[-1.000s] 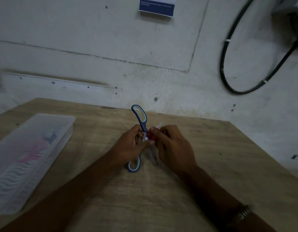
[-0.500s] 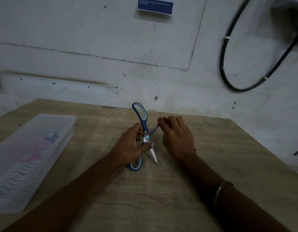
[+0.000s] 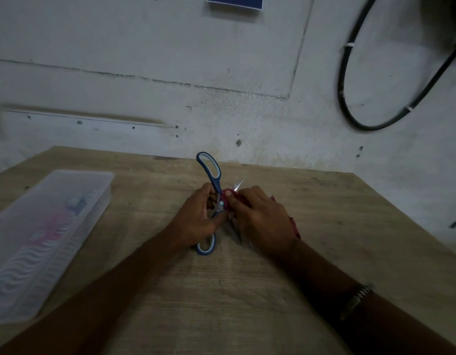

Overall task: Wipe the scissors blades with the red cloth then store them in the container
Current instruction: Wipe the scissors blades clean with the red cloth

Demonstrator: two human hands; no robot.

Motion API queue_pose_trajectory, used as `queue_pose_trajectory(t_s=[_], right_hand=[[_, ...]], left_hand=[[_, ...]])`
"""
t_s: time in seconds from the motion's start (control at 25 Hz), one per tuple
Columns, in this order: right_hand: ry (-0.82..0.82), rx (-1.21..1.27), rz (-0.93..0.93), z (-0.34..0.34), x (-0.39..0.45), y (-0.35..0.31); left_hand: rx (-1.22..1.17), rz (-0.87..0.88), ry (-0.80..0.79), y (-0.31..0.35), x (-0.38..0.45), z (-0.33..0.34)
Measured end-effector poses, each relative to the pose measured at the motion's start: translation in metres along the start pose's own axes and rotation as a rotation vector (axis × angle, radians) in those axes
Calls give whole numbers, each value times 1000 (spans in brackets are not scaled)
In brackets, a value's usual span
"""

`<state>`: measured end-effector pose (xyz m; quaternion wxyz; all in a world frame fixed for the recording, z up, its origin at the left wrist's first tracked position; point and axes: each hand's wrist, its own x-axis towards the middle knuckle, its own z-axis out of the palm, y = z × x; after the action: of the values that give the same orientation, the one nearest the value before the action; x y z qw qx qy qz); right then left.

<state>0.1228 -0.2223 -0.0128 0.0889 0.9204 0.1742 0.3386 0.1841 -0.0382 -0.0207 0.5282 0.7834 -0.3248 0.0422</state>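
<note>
Blue-handled scissors (image 3: 211,172) are spread wide over the middle of the wooden table (image 3: 247,290). My left hand (image 3: 196,219) grips them near the pivot; one handle loop sticks up toward the wall, the other pokes out below my palm. My right hand (image 3: 260,216) pinches the red cloth (image 3: 295,228) around the upper blade next to the pivot. Only that blade's bright tip shows past my fingers. The other blade is mostly hidden under my right hand. A translucent plastic container (image 3: 98,183) lies at the table's left.
The container holds pink and blue items, blurred through its walls. A stained wall rises right behind the table's far edge, with a black cable loop (image 3: 350,116) hanging at upper right. A metal watch (image 3: 355,301) is on my right wrist.
My right hand with the cloth slid back down the upper blade from near its tip toward the pivot. My left hand and the scissors stayed in place.
</note>
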Motion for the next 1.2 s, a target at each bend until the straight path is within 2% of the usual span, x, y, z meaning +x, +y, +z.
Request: queue_pose_trajectory(t_s=[0.12, 0.24, 0.4, 0.52, 0.68, 0.88, 1.0, 1.2], right_hand=[[66, -56, -40, 7, 4, 1], [55, -49, 21, 12, 13, 6], [-5, 23, 238, 10, 25, 13], [56, 132, 380, -5, 21, 11], [-8, 183, 72, -15, 12, -10], [-6, 48, 63, 3, 14, -5], [-10, 9, 157, 22, 30, 9], [36, 90, 489, 16, 40, 35]], left_hand=[[12, -4, 37, 0, 1, 0], [-26, -55, 25, 6, 2, -1], [-48, -114, -13, 8, 2, -3], [-71, -174, -34, 8, 2, -3], [-119, -191, -48, 6, 2, -6], [-132, -144, -37, 1, 2, -4], [-119, -191, -38, 1, 3, -4], [-82, -231, -49, 1, 6, -3]])
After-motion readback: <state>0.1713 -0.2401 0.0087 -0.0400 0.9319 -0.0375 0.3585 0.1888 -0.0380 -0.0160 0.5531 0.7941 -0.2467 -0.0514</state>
